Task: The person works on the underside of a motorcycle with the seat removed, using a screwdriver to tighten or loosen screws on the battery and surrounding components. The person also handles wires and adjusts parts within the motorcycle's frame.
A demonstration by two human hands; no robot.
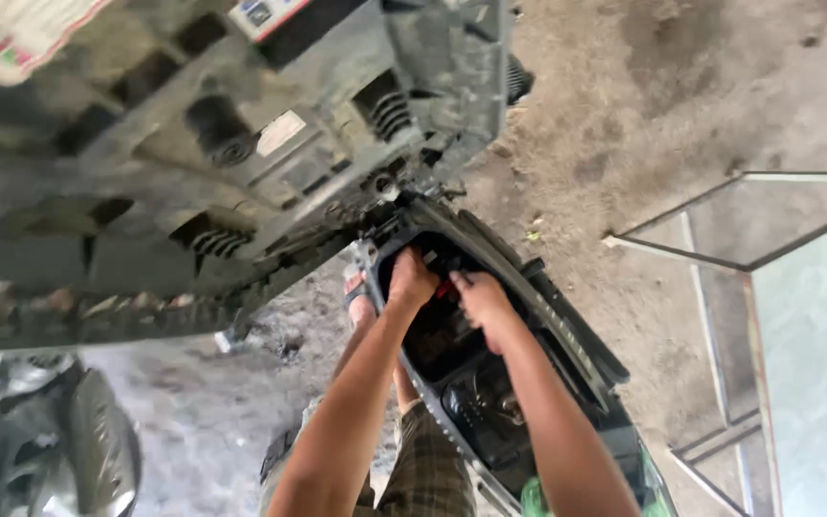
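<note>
A scooter's black under-seat compartment (pixel 476 383) lies open below me, with the raised seat's grey ribbed underside (pixel 193 163) filling the upper left. My left hand (pixel 412 280) reaches into the front of the compartment near the seat hinge, fingers curled down inside. My right hand (pixel 479 299) is beside it, fingers closed around something small with a red part (pixel 445 287); what it is stays unclear. Both forearms stretch in from the bottom edge.
A metal frame with a glass pane (pixel 748 249) stands on the right. Dusty concrete floor (pixel 624 115) lies beyond. My foot in a sandal (pixel 360 304) shows left of the scooter, and another vehicle's dark body panel (pixel 69 450) sits at bottom left.
</note>
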